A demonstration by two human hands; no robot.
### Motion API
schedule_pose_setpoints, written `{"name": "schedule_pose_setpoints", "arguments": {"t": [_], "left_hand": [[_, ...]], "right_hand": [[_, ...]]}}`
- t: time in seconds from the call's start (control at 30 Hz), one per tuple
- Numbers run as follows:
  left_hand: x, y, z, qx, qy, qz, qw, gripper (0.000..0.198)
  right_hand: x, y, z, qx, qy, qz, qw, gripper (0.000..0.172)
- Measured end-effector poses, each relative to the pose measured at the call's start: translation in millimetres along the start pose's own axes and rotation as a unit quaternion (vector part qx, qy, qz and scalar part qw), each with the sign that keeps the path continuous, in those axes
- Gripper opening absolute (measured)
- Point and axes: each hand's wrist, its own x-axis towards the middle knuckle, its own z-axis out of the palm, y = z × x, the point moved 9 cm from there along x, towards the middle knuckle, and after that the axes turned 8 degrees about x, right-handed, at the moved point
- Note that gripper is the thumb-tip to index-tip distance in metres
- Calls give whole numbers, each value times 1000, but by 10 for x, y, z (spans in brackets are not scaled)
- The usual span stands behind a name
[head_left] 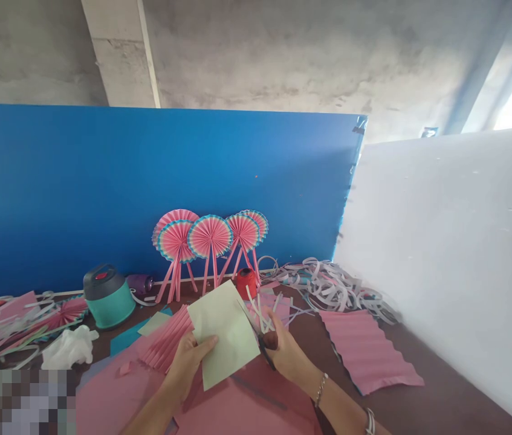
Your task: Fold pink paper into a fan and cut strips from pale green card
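Observation:
My left hand [190,359] pinches a pale green sheet of paper [226,338] at its left edge, thumb on top. In my right hand [285,356] is a pair of dark-handled scissors [265,351], its blades at the sheet's right edge. Thin pale strips [258,311] stand up around the blades; whether they are still joined to the sheet I cannot tell. Beneath both hands lie large pink sheets [119,393]. A pleated pink paper [169,341] is just left of the green sheet, partly behind my left hand.
Several round pink paper fans [210,237] on stick legs lean against the blue partition [78,181]. A teal container [109,302] stands left, near crumpled white tissue [71,347]. A red object [246,283], curled paper strips [328,287] and a creased pink sheet [369,350] lie right.

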Motion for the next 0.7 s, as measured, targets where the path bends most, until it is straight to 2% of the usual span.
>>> {"name": "schedule_pose_setpoints", "arguments": {"t": [0.3, 0.7], "left_hand": [[33, -60, -10, -6, -11, 8, 1000, 40], [22, -39, 4, -8, -5, 5, 1000, 41]], "right_hand": [[-17, -35, 114, 51, -51, 8, 997, 70], [-23, -65, 106, 49, -45, 0, 998, 71]]}}
